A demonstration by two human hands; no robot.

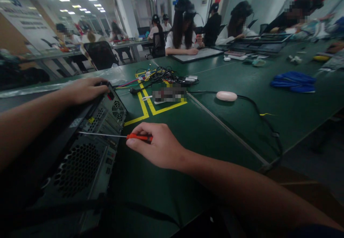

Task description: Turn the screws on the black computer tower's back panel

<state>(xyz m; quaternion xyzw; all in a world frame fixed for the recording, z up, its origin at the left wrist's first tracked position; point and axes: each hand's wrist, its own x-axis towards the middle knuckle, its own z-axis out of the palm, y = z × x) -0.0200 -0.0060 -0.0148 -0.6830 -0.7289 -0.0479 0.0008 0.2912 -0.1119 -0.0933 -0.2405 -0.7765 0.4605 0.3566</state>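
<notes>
A black desktop computer case (88,152) lies on the green table (204,130), its rear panel with fan grilles turned toward the right. My left hand (86,89) rests on the case's top far corner, fingers curled over the edge. My right hand (157,145) pinches a red-handled screwdriver (139,137). The thin metal shaft of the screwdriver points left, and its tip meets the rear panel of the case.
A tangle of black and coloured cables (161,75) lies beyond yellow tape lines (146,109). A white mouse (226,95) with a black cord sits mid-table. Blue cloth (294,81) lies right. Several people sit at the far end with trays and laptops.
</notes>
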